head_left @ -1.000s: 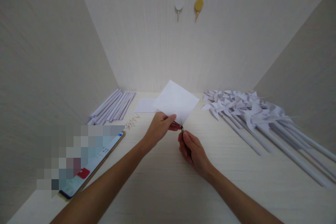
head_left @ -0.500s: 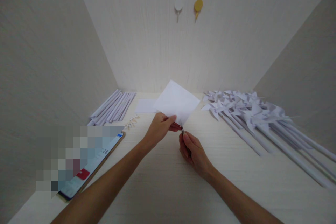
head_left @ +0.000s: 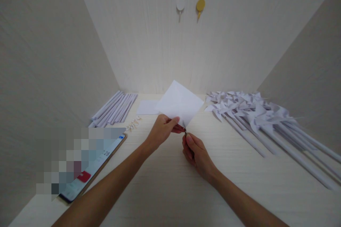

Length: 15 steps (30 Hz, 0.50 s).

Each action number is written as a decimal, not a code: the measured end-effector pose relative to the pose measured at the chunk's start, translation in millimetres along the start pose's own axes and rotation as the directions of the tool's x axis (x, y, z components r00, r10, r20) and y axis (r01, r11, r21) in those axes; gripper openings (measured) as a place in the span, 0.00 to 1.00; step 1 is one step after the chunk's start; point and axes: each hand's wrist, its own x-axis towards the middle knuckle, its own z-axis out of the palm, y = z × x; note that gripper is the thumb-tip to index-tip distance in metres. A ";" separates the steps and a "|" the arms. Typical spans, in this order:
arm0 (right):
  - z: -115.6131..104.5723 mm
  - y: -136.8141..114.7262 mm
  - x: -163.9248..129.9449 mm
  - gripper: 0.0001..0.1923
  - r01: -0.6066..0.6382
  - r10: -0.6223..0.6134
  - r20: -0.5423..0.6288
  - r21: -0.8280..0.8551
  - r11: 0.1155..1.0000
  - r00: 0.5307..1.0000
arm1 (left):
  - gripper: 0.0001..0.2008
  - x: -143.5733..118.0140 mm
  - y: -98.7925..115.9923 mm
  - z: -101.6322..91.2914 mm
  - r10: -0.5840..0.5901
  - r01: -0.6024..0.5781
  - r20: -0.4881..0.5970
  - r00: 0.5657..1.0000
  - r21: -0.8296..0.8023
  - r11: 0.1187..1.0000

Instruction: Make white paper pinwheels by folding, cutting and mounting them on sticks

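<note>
A square sheet of white paper is held up over the table, one corner toward me. My left hand pinches it near that lower corner, thumb on top and fingers underneath. In my right hand is a small pair of scissors, its handles mostly hidden by my closed fingers. The blades reach the paper's near corner, just right of my left fingertips. Behind the held sheet, more white paper lies flat on the table.
Rolled white paper sticks lie at the back left, with several small white pieces beside them. A partly blurred-out phone leans at the left. Finished paper pinwheels are piled at the right. Two hooks, white and yellow, are on the wall.
Almost nothing differs. My right hand and the scissors have shifted very slightly; the left hand keeps its hold on the paper.
</note>
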 end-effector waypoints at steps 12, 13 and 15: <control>-1.3 -1.0 -1.1 0.20 0.008 -0.008 0.002 0.006 1.000 1.000 | 0.11 1.3 -1.6 -2.1 0.005 -0.005 0.022 1.000 0.040 0.999; -1.5 -0.7 -0.7 0.20 0.008 -0.008 0.007 0.010 1.000 1.000 | 0.11 1.5 -1.5 -2.5 0.003 -0.004 0.025 1.000 0.046 0.999; -1.6 0.0 -0.2 0.20 0.012 -0.012 0.014 0.019 1.000 1.000 | 0.12 2.0 -1.8 -3.1 0.003 -0.004 0.028 1.000 0.055 0.999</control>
